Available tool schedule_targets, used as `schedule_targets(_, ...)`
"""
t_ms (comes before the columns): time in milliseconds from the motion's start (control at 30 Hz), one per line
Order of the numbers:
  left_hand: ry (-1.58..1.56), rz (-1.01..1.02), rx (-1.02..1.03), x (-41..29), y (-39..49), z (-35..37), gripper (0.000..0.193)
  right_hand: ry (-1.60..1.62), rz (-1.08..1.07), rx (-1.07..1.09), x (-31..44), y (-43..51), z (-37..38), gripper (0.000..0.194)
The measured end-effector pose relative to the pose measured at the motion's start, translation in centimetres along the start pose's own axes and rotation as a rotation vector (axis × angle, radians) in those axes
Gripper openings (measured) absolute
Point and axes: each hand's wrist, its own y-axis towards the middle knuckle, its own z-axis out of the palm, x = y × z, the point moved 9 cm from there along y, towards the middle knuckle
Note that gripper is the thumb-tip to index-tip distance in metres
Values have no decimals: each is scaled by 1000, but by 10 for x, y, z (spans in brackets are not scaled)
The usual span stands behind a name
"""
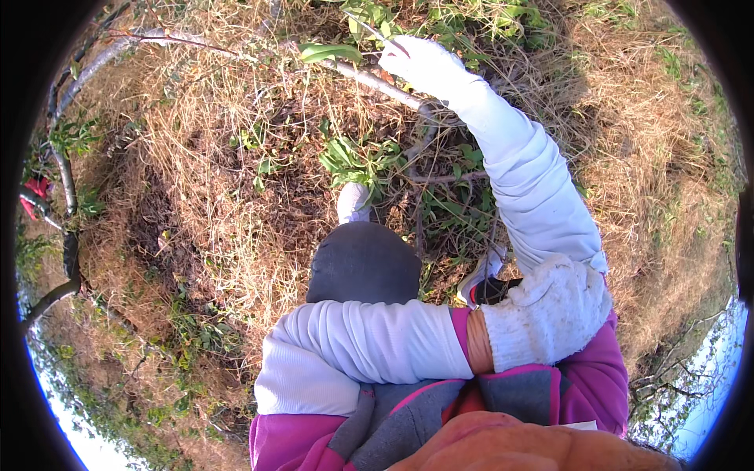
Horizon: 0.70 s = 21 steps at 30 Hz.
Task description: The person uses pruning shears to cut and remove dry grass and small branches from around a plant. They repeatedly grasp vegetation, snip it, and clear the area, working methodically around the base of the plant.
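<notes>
My right hand, in a white glove, reaches out at the top, beside a thin twig and a bare branch; glare hides its fingers, so I cannot tell its grip. Across my chest lies my left forearm. The left hand, in a soiled white knit glove, rests at my right upper arm, on the end of the pale sleeve; its fingers look bent, and their hold is unclear. A green leaf is left of the right hand.
Dry grass covers the ground. Leafy shoots stand before my shoe, and my other shoe is near tangled twigs. A dark curved branch rises at the left, near something red.
</notes>
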Motion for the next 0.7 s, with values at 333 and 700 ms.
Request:
schedule_targets(333,-170,103,324,-12,-3,30,18,25,345,194,8,-87,25,58)
schedule_targets(700,-167,224,691,-26,-24,88,14,-1,393,108,30,-238,-52,66)
